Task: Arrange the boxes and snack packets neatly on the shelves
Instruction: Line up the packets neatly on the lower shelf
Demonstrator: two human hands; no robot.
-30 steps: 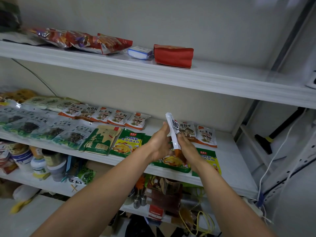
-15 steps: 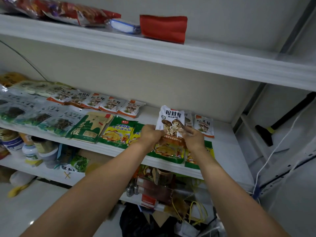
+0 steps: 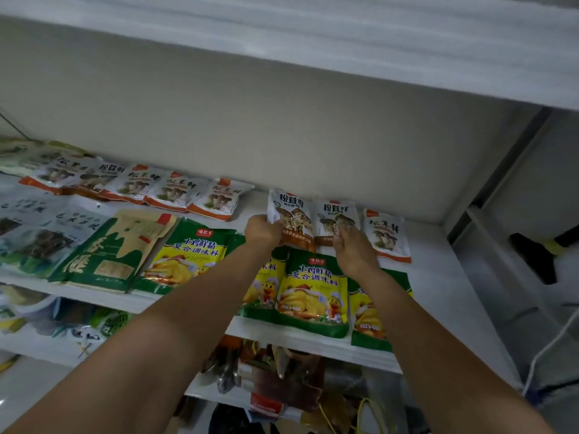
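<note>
— Where are the person's hands?

— Apart, one at each side of a mushroom packet. The left hand curls round its left edge. The right hand lies fingers-down at the packet's lower right corner, partly over a second mushroom packet. Whether it pinches anything cannot be told.

— And what has changed?

— A second ago the packet was held edge-on in the air between both hands. Half a second ago it faced the camera above the yellow-and-green seasoning packets. Now it is at the back of the middle shelf, face up, just left of the second packet and touching or slightly overlapping it. A third mushroom packet lies further right.

— Is it set down, then?

— Probably almost. The left hand has not let go, so the placing looks unfinished. It still needs squaring with its neighbours.

— What does that mean for the task?

— The right-hand group becomes three. A bare gap separates it from the row of mushroom packets further left, so the back line is not yet continuous.
</note>
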